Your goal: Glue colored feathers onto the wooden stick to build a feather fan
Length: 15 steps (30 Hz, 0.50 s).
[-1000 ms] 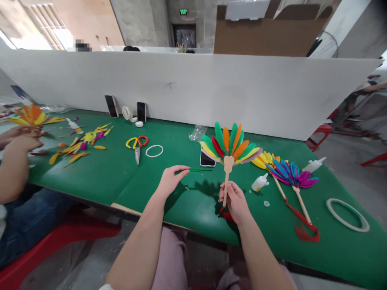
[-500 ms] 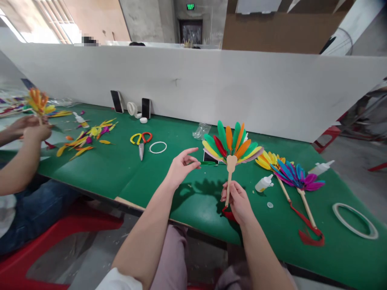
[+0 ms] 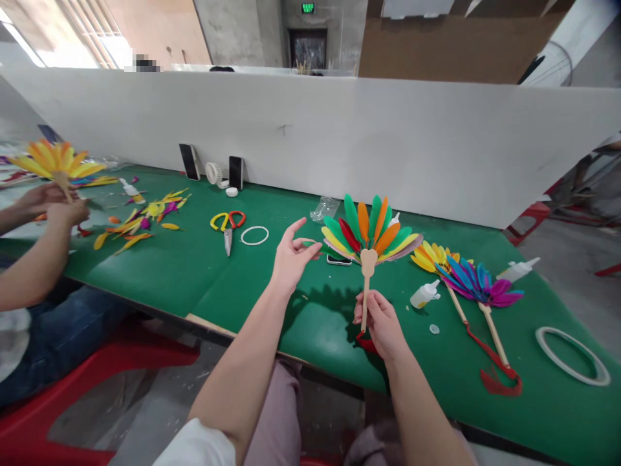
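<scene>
My right hand [image 3: 381, 320] is wrapped round the wooden handle of a feather fan [image 3: 369, 259], which stands upright above the table. Green, orange, red, yellow and pale pink feathers spread from the fan's head, and a red ribbon hangs below its handle. To the left, my left hand [image 3: 294, 254] pinches a green feather [image 3: 330, 248] between thumb and fingers, its index finger raised. The feather's far end reaches the fan's left side, where the other feathers partly hide it. Behind the fan lies a phone [image 3: 338, 260], mostly covered.
Right of the fan are a glue bottle [image 3: 425, 295], a yellow fan [image 3: 429, 257], a blue-purple fan [image 3: 480, 285] and a white ring [image 3: 572, 356]. Scissors [image 3: 228, 230] lie left. A co-worker's hands [image 3: 63, 204] hold another fan. A white partition [image 3: 291, 136] closes the back.
My left hand has risen slightly, bringing the green feather up against the fan's left side. My right hand keeps the fan nearly still. The co-worker's fan has turned to show its spread.
</scene>
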Tool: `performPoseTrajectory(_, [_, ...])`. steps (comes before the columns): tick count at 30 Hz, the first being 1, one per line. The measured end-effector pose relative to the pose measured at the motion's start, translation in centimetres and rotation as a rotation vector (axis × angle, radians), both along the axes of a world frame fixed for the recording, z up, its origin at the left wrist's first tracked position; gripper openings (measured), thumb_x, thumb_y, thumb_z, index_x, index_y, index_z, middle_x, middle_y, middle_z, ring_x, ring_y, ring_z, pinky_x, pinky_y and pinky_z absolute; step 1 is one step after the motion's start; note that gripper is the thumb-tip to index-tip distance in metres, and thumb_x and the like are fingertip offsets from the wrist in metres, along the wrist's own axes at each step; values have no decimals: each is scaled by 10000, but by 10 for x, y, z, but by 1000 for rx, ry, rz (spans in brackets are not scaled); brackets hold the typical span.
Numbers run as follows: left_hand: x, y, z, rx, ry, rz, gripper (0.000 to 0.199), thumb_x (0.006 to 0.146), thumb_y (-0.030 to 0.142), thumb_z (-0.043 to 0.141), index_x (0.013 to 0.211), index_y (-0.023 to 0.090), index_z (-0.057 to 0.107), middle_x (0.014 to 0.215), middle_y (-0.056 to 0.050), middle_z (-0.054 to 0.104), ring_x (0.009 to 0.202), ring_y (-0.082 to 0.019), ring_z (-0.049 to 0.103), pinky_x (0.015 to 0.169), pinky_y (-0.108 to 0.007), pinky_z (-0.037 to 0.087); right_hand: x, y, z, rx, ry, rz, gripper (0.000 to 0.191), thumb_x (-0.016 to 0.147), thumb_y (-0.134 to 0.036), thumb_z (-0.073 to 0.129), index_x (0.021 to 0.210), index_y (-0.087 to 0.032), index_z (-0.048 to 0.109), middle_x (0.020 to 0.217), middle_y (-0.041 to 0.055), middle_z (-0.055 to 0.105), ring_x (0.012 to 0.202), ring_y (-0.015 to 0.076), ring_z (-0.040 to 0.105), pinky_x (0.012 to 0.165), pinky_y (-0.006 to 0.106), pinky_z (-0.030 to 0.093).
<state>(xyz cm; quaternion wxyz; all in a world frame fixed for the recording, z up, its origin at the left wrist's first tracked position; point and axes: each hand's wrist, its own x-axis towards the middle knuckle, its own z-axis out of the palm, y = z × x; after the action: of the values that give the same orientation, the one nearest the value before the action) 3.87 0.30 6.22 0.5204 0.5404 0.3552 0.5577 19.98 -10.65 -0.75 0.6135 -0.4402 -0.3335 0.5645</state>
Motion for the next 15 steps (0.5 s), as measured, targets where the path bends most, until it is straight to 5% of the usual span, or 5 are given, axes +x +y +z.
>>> performPoseTrajectory(15, [6,-1,-4,-45,16,-42,691,641,223,657,1254,201,338,671,10,606,570,-111,602,542,-214,483,-1,1,-1,-1,-24,-1,293,729,-476,532,759,-187,572,518,-32,525,451,68,466,462,191,406])
